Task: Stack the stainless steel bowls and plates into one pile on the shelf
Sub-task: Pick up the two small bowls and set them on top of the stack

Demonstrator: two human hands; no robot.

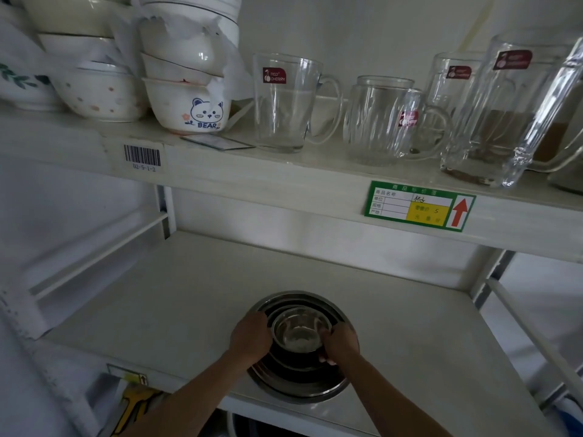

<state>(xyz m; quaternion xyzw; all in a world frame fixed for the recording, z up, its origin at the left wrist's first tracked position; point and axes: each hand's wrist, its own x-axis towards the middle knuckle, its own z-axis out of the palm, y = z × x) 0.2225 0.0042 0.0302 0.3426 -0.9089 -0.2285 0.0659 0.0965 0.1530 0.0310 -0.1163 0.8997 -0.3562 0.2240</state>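
my left hand (250,335) and right hand (342,342) both grip small steel bowl (301,334) rim, lower centre, nested in pile (299,386). light, stiff, slippery; hold rim.

Dim white shelving (284,184) against pale wall (378,26)

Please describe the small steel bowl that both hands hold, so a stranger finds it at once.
On the lower white shelf sits a pile of round stainless steel dishes. The small shiny stainless steel bowl lies in its centre, between the left hand and right hand; it is the smallest, innermost one.
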